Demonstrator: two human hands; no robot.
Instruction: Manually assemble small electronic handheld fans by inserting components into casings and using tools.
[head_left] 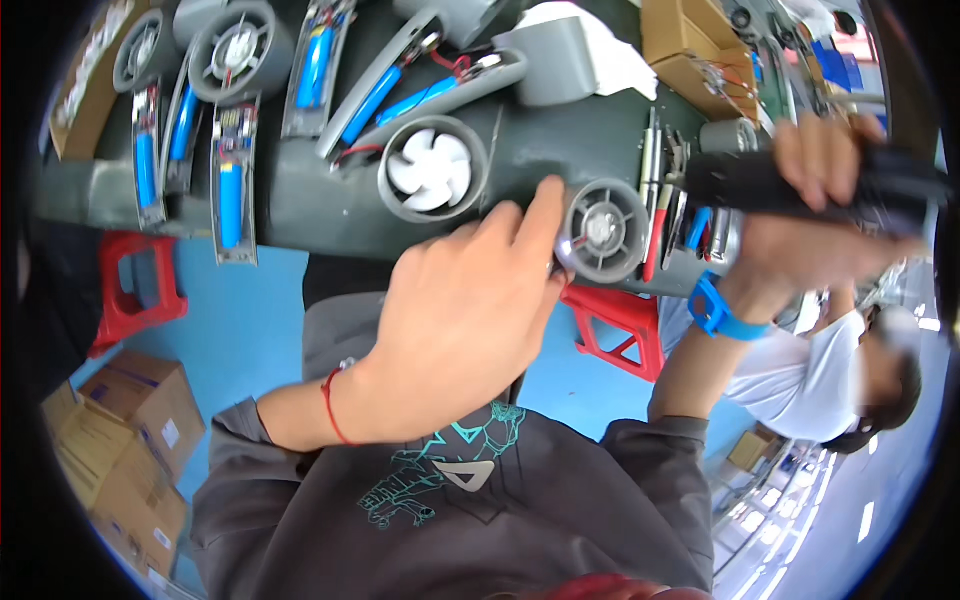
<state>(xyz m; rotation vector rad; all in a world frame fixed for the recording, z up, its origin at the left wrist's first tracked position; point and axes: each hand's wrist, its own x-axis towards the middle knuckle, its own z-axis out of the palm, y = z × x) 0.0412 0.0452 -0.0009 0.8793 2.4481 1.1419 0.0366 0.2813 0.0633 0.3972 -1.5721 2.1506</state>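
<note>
Your left hand [470,285] has thumb and index finger against the left wall of the grey round plastic housing with spokes and a pale hub [603,228], and seems to grip it there; it sits at the table's [300,200] near edge, spoked face toward you. Your right hand [800,245] is closed around a black, thick-bodied tool [730,180], blurred enough that its working end can't be made out, raised to the right of the housing. To do this well, I'd keep the left grip firm and low on the wall, so the housing can't roll or slip off the edge, and keep the fingertips clear of the spokes. Bring the tool in slowly and squarely, with light pressure, since the thin spokes look easy to crack. Mind the red pen-like tool [655,235] lying just right of the housing; it could snag your wrist. Farther left lies a grey ring with white fan blades [430,170], and beyond it grey open shells holding blue cylindrical cells [230,190]; keep the tool away from their exposed wiring.
</note>
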